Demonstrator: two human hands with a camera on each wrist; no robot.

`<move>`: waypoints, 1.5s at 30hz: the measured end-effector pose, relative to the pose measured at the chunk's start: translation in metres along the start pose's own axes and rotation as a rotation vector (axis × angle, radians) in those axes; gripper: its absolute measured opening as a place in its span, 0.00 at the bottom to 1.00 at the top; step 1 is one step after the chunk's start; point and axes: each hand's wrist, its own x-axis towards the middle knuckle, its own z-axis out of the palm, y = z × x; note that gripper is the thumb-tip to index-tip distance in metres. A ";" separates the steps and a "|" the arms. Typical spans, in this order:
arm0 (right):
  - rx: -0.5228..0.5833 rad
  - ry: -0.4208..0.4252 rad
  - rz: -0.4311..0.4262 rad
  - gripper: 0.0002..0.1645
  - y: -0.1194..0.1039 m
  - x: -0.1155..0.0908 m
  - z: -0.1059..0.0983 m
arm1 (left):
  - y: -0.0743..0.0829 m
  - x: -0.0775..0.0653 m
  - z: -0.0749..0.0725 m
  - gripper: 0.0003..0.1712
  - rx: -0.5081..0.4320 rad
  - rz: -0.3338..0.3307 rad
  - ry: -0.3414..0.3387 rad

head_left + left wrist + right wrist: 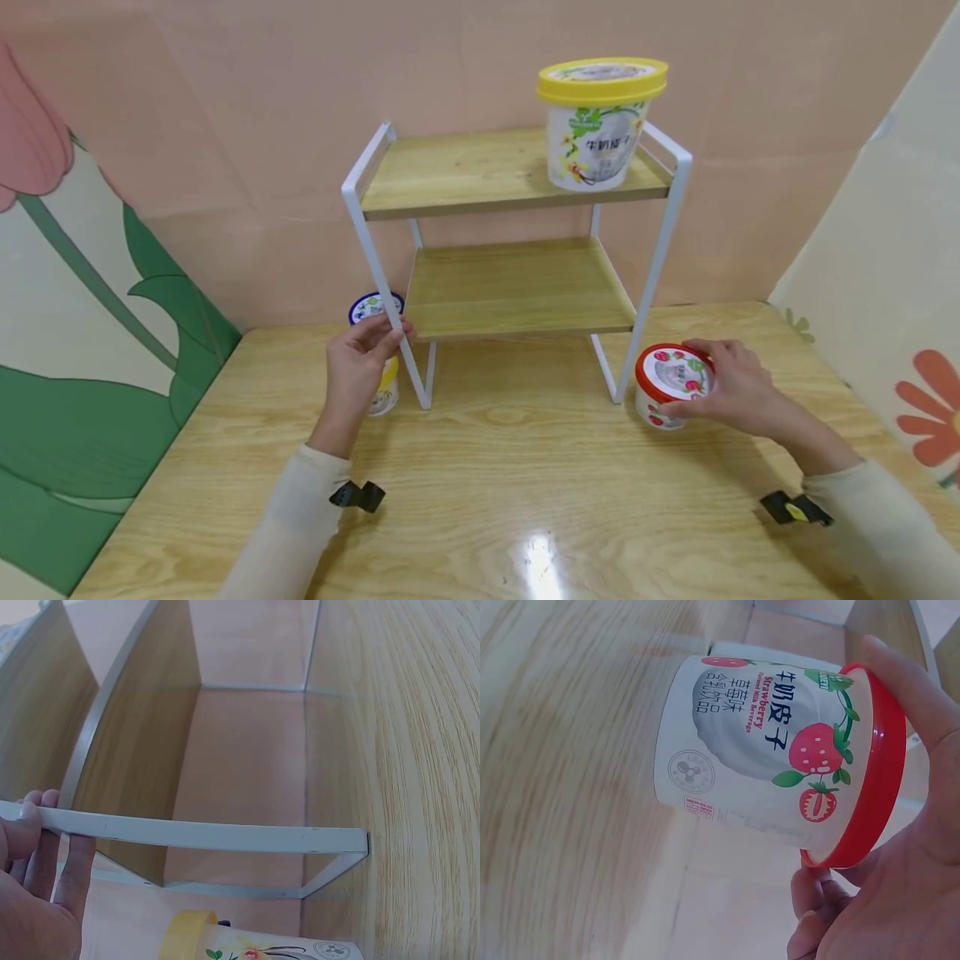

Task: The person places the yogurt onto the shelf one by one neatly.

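My right hand (735,387) grips a white tub with a red lid (675,375) beside the right foot of a two-tier shelf rack (517,292). Strawberries and the word "Strawberry" show on the tub's side (757,742) in the right wrist view, with fingers and thumb spread around the lid's rim. On the other side, my left hand (356,362) holds the rack's white front-left post (187,829) between thumb and fingers, near the lower board. Partly hidden behind that hand stands a yellow-lidded tub (384,400).
Another yellow-lidded tub (596,142) stands upright at the right end of the rack's top board. Past the left post is a blue-lidded tub (366,307), partly covered. The wooden table (480,475) meets a pink backdrop (262,208) behind the rack.
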 end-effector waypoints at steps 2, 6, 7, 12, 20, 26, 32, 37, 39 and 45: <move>0.014 -0.024 -0.004 0.68 0.000 0.000 -0.003 | 0.000 -0.001 0.000 0.14 0.008 -0.004 -0.004; 0.088 -0.086 -0.047 0.69 0.005 0.001 -0.016 | 0.002 -0.001 0.000 0.14 0.020 -0.005 -0.007; 0.114 -0.101 -0.066 0.68 0.007 0.001 -0.020 | 0.003 0.000 -0.001 0.14 0.022 -0.005 -0.005; 0.276 -0.183 -0.182 0.66 0.020 0.000 -0.021 | 0.003 0.001 -0.001 0.14 0.018 -0.019 -0.004; 0.345 -0.224 -0.226 0.65 0.030 0.001 -0.014 | 0.002 -0.003 0.000 0.15 0.008 -0.014 -0.006; 0.346 -0.236 -0.186 0.62 0.032 0.001 -0.014 | 0.001 -0.002 0.000 0.14 0.007 -0.002 -0.009; 0.403 -0.302 -0.201 0.61 0.028 -0.001 -0.013 | 0.002 -0.001 -0.001 0.15 0.003 -0.020 -0.005; 0.434 -0.339 -0.221 0.59 0.024 -0.005 -0.012 | 0.001 -0.003 -0.002 0.15 -0.003 -0.035 -0.006; 0.443 -0.353 -0.215 0.59 0.023 -0.007 -0.012 | 0.001 -0.004 -0.002 0.15 -0.007 -0.033 -0.004; 0.417 -0.366 -0.274 0.62 0.024 -0.012 -0.020 | 0.002 -0.003 0.001 0.15 -0.039 -0.014 -0.008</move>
